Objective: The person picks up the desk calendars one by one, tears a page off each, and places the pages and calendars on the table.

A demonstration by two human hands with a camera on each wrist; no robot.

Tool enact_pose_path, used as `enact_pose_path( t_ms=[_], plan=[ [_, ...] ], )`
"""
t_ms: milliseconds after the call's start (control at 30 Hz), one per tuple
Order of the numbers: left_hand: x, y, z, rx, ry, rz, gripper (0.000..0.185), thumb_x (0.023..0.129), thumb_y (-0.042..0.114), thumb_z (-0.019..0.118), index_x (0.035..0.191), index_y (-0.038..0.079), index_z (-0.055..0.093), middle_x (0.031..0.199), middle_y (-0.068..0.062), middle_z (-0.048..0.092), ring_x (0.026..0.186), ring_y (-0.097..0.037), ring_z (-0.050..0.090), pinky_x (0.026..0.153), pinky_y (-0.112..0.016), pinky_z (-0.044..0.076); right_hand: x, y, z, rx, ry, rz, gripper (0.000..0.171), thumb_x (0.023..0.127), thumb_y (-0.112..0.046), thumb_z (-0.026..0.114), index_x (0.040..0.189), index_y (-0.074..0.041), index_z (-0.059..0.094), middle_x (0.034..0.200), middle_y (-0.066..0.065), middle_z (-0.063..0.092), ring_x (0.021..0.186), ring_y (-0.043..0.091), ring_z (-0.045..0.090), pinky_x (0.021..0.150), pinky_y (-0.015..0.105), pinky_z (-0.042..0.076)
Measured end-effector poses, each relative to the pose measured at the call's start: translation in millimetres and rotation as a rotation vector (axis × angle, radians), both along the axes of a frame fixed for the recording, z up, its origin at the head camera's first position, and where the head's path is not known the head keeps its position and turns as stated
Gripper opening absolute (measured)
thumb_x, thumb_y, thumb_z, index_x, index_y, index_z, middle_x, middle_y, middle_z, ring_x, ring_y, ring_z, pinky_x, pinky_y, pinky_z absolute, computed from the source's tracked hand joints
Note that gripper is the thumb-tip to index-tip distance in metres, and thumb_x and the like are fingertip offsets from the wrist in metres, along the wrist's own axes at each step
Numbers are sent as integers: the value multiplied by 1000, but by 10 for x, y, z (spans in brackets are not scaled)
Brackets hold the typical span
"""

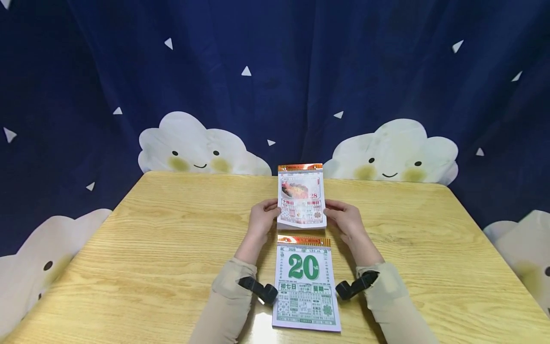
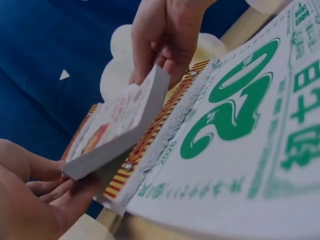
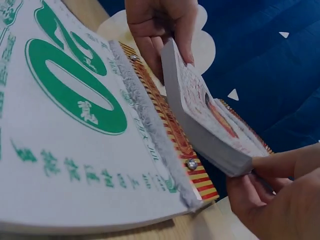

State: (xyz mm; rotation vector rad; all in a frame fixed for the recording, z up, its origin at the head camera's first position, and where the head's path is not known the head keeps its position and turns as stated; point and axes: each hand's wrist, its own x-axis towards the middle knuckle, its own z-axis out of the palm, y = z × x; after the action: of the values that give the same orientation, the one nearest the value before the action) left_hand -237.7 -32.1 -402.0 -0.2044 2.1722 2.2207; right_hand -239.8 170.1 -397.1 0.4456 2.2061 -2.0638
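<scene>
Far tear-off calendar pad (image 1: 301, 200), near edge raised off the wooden table (image 1: 129, 248), gripped at its sides by left hand (image 1: 260, 220) and right hand (image 1: 349, 220) — just beyond a second pad (image 1: 306, 286) lying flat, page 20 uppermost.

A light wooden table (image 1: 142, 248); behind it a dark blue curtain (image 1: 301, 71) printed with smiling white clouds (image 1: 193, 145).

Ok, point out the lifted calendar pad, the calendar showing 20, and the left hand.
Lifted calendar pad (image 1: 301, 203): head view, its printed top page.
Calendar showing 20 (image 1: 304, 266): head view, the green numeral.
Left hand (image 1: 260, 221): head view, back of hand.
</scene>
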Motion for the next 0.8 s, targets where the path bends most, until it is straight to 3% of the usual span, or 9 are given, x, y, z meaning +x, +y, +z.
enact_pose_path(
  t_ms=[133, 367, 600, 800],
  plan=[
    [17, -80, 46, 23, -23, -53, 35, 87, 3, 55, 121, -2, 54, 116, -18, 59, 86, -15, 60, 70, -27, 52, 28, 12, 46, -79, 48, 9, 41, 87, -2, 56, 128, -1, 50, 125, 18, 53, 87, 7, 60, 79, 23, 52],
    [49, -164, 118, 23, -27, -88, 38, 84, 14, 61, 120, 6, 57, 120, -14, 54, 100, -21, 53, 92, -40, 43, 100, 15, 140, -195, 88, 0, 42, 87, -1, 54, 129, -1, 48, 126, 15, 52, 87, 4, 60, 79, 20, 52],
    [72, -189, 139, 162, 13, -105, 38, 84, 8, 60, 121, 1, 53, 113, -14, 56, 87, -15, 58, 83, -31, 50, 140, 10, 194, -252, 137, -16, 43, 87, 1, 53, 129, 1, 47, 106, 1, 60, 88, 5, 61, 78, 18, 51],
    [17, -237, 105, 349, -33, -122, 44, 89, 4, 52, 131, -3, 42, 103, -8, 54, 85, -14, 55, 81, -29, 47, 166, 10, 202, -272, 171, 44, 44, 87, 3, 52, 129, 6, 44, 98, -3, 61, 84, 5, 61, 74, 18, 53]
  ],
)
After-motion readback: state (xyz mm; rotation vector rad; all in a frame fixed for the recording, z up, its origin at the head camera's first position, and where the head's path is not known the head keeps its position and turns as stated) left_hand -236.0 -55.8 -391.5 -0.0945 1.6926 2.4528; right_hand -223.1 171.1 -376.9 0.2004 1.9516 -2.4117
